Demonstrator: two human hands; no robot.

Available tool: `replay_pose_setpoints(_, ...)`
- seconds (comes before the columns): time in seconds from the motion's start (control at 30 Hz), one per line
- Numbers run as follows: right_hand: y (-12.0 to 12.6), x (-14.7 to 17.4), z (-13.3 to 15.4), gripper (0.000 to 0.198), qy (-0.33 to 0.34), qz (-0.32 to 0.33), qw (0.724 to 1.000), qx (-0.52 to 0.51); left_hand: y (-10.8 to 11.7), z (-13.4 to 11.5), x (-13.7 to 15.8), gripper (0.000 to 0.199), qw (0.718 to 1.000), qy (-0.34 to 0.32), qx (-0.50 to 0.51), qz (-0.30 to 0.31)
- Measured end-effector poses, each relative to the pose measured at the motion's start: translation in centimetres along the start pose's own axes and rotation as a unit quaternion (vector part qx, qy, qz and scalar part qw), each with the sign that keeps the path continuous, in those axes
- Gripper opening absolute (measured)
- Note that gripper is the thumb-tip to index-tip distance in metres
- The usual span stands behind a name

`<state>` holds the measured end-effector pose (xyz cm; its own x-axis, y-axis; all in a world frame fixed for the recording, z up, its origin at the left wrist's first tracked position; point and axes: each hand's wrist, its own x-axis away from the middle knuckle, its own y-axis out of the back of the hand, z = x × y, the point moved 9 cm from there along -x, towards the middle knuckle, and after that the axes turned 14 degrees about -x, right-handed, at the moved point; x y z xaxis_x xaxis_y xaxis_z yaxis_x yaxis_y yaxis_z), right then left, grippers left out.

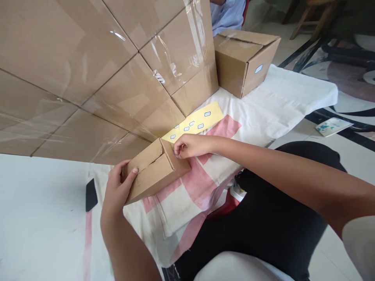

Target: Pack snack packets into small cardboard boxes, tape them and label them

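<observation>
A small closed cardboard box (pixel 152 168) lies on a cloth with pink patches, its end turned toward my right hand. My left hand (pixel 117 187) grips the box's near end, thumb on top and fingers over the far side. At the other end, my right hand (pixel 191 145) has its fingers curled and pinched against the end face. A pale bit of a small sticker shows at those fingertips, mostly hidden by them. Just behind my right hand lies a yellow sheet (pixel 216 111) carrying several white stickers with dark blue borders.
A wall of stacked, clear-taped cardboard boxes (pixel 108 89) rises at the left and back. Another box (pixel 231 68) with a sticker on its end stands farther right on the white cloth (pixel 281 93). A black flat object (pixel 91 195) lies left. Part of another person shows behind.
</observation>
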<state>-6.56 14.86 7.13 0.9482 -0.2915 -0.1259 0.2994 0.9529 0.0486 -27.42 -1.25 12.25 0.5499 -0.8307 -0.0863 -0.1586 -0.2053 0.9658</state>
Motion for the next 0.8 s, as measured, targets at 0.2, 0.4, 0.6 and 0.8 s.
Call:
replay_pose_setpoints(0.2,-0.7,0.4,-0.2,0.014,-0.036,0.052,0.996,-0.057,0.1,0.0,0.2,0.050,1.000,-0.004,-0.004,-0.005)
replay_pose_setpoints(0.4,-0.7,0.3,0.1,0.011,-0.017,0.004,0.999,0.030,0.0,-0.5,0.0,0.050,1.000,-0.011,-0.017,0.005)
replay_pose_setpoints(0.6,-0.3,0.2,0.5,0.007,0.000,-0.011,0.998,0.065,-0.3,-0.8,-0.9,0.054,1.000,-0.012,-0.024,0.015)
replay_pose_setpoints(0.8,1.4,0.3,2.0,0.017,0.001,-0.025,0.970,0.243,-0.3,-0.2,-0.9,0.056,1.000,-0.016,-0.009,0.009)
